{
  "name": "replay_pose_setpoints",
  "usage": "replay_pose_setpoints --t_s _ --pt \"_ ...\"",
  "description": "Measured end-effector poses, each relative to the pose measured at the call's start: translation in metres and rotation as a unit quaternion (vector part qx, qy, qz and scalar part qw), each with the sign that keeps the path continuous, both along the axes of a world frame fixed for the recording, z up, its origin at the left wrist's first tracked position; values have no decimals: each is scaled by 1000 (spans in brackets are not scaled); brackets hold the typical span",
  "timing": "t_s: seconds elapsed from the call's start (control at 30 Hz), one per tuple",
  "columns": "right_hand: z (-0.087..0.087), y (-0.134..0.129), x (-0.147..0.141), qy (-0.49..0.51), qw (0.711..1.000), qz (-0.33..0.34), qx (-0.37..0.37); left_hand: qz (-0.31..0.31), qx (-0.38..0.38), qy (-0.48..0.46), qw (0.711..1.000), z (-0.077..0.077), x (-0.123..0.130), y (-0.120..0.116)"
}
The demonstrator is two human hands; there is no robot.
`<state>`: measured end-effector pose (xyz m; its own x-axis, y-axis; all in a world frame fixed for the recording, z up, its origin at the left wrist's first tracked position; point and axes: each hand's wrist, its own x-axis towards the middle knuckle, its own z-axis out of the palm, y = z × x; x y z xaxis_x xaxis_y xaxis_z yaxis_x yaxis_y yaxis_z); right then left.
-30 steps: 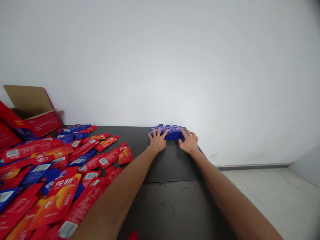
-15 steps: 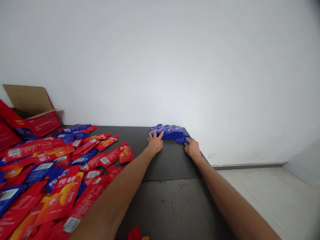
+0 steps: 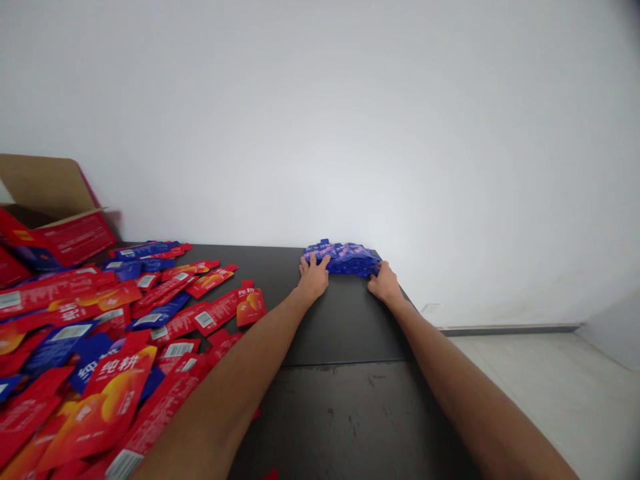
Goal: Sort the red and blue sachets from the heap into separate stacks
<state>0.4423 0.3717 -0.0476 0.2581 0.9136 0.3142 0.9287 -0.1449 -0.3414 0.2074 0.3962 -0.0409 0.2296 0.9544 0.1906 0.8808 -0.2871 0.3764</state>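
A stack of blue pouches [image 3: 347,259] lies against the wall at the far end of the dark table. My left hand [image 3: 314,279] rests at the stack's left front, fingers spread over the upper pouches and the front edge. At the right end, my right hand [image 3: 385,283] has its fingers bent around the corner of a blue pouch, low on the stack. Part of that pouch is hidden behind the fingers.
Red and blue pouches [image 3: 120,373] lie in a loose heap over the table's left side. An open red carton [image 3: 80,237] stands behind them by the white wall. The dark tabletop [image 3: 345,327] has a seam across it, and its right edge drops to a pale floor [image 3: 525,373].
The blue pouch at my right hand, which stuck out toward me, now sits in line with the stack. My left hand stays at the stack's left front. The view has shifted slightly.
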Motion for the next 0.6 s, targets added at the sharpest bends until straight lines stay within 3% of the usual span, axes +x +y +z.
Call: replay_pose_setpoints --t_s 0.13,0.33,0.6 --pt "-1 1 -4 20 999 4 35 -5 0 2 1000 -1 -1 1" --pt "-6 18 -2 26 1000 11 -1 2 9 6 1000 -6 1 5" --pt "-10 31 -3 35 999 19 6 14 24 9 1000 -6 6 4"
